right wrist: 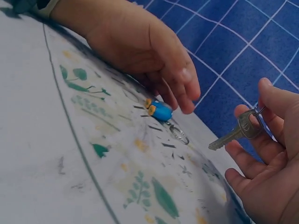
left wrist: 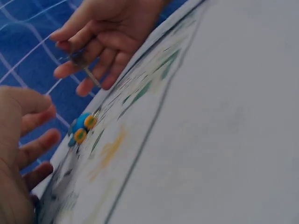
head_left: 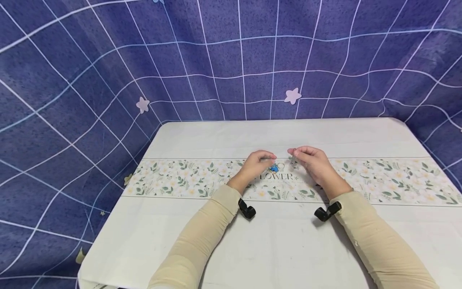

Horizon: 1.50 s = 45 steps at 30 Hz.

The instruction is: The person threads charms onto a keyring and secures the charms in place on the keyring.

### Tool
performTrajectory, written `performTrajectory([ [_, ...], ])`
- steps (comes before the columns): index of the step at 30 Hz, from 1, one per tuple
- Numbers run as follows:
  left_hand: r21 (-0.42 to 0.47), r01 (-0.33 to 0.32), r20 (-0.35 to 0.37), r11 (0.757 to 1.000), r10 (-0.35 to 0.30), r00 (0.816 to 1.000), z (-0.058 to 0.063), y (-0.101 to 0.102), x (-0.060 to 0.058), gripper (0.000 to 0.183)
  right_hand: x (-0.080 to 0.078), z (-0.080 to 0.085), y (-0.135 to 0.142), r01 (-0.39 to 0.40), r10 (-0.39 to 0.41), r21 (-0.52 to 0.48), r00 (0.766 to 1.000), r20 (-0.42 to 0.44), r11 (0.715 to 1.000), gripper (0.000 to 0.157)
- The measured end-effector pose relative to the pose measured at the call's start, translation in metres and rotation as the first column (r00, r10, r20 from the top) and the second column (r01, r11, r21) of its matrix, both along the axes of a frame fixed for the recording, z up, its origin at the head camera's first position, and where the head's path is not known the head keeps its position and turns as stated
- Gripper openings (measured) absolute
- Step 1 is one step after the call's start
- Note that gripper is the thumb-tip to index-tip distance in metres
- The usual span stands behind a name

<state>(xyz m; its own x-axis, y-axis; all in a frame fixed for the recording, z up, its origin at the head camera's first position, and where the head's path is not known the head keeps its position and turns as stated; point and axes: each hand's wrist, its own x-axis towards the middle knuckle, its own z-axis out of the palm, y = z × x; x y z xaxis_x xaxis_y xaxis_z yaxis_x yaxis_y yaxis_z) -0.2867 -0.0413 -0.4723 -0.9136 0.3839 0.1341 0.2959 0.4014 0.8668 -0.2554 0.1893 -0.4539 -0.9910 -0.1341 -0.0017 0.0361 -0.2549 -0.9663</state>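
In the right wrist view, a small metal key (right wrist: 236,132) with a thin ring at its head hangs from my right hand (head_left: 315,164), which pinches it between thumb and forefinger. Its toothed end points toward the table's middle. A blue keychain charm (right wrist: 161,111) with yellow round parts lies on the floral strip, and a metal split ring (right wrist: 179,135) is linked to it by a short chain. Just left of the charm, my left hand (head_left: 257,165) hovers with its fingers loosely bent and nothing in them.
A floral strip (head_left: 187,178) with printed lettering runs across the white tabletop (head_left: 281,237). Behind and to the left hangs a blue curtain (head_left: 223,60) with a white grid and stars. Black wrist cameras (head_left: 247,209) sit on both beige sleeves (head_left: 202,233).
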Motion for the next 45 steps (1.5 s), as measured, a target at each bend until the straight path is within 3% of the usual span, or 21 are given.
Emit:
performTrajectory([
  [2,-0.144,-0.029,-0.092,0.989,0.016,0.996,0.001,0.005,0.001,0.019,0.000,0.002,0.001,0.002,-0.003,-0.036,1.000,-0.007,0.999,0.011],
  [3,-0.232,-0.050,-0.147,0.971,0.016,0.989,0.002,0.009,0.001,0.021,0.000,0.003,0.001,0.002,-0.003,-0.052,1.000,-0.013,0.999,0.012],
  [6,-0.460,-0.128,-0.274,0.878,-0.003,0.962,0.006,0.019,0.005,0.030,-0.001,0.004,0.003,0.000,-0.002,-0.092,1.000,-0.024,0.996,0.015],
  [9,-0.613,-0.192,-0.329,0.766,-0.026,0.944,0.011,0.028,0.009,0.035,-0.002,0.005,0.004,-0.007,0.003,-0.124,1.000,-0.030,0.992,0.010],
  [12,-0.692,-0.215,-0.326,0.689,-0.033,0.945,0.014,0.033,0.012,0.034,-0.002,0.005,0.005,-0.021,0.015,-0.167,0.999,-0.037,0.986,0.005],
  [15,-0.743,-0.217,-0.314,0.633,-0.043,0.948,0.018,0.037,0.013,0.032,-0.002,0.006,0.005,-0.037,0.026,-0.201,0.998,-0.055,0.979,0.014],
  [17,-0.762,-0.216,-0.311,0.610,-0.053,0.949,0.021,0.039,0.014,0.030,-0.002,0.006,0.006,-0.043,0.030,-0.211,0.997,-0.066,0.977,0.020],
  [20,-0.772,-0.222,-0.325,0.596,-0.070,0.943,0.023,0.042,0.015,0.026,-0.003,0.007,0.006,-0.039,0.025,-0.213,0.997,-0.071,0.976,0.025],
  [25,-0.768,-0.216,-0.332,0.603,-0.086,0.939,0.023,0.043,0.014,0.022,-0.003,0.007,0.007,-0.041,0.026,-0.228,0.997,-0.068,0.973,0.024],
  [28,-0.744,-0.196,-0.299,0.639,-0.056,0.953,0.022,0.043,0.013,0.017,-0.002,0.007,0.008,-0.050,0.034,-0.245,0.997,-0.068,0.968,0.024],
  [32,-0.684,-0.179,-0.256,0.707,-0.003,0.967,0.018,0.039,0.010,0.015,-0.001,0.007,0.009,-0.052,0.037,-0.242,0.997,-0.066,0.969,0.022],
  [37,-0.586,-0.125,-0.187,0.801,0.017,0.982,0.020,0.035,0.009,0.023,-0.001,0.009,0.011,-0.050,0.037,-0.230,0.998,-0.060,0.972,0.018],
  [42,-0.387,-0.028,0.028,0.921,0.042,0.999,0.027,0.032,0.008,0.023,0.000,0.010,0.013,-0.063,0.049,-0.246,0.997,-0.066,0.967,0.016],
  [45,-0.211,0.012,0.193,0.977,0.029,0.981,0.028,0.030,0.004,0.020,0.000,0.010,0.014,-0.065,0.049,-0.252,0.996,-0.069,0.965,0.017],
])
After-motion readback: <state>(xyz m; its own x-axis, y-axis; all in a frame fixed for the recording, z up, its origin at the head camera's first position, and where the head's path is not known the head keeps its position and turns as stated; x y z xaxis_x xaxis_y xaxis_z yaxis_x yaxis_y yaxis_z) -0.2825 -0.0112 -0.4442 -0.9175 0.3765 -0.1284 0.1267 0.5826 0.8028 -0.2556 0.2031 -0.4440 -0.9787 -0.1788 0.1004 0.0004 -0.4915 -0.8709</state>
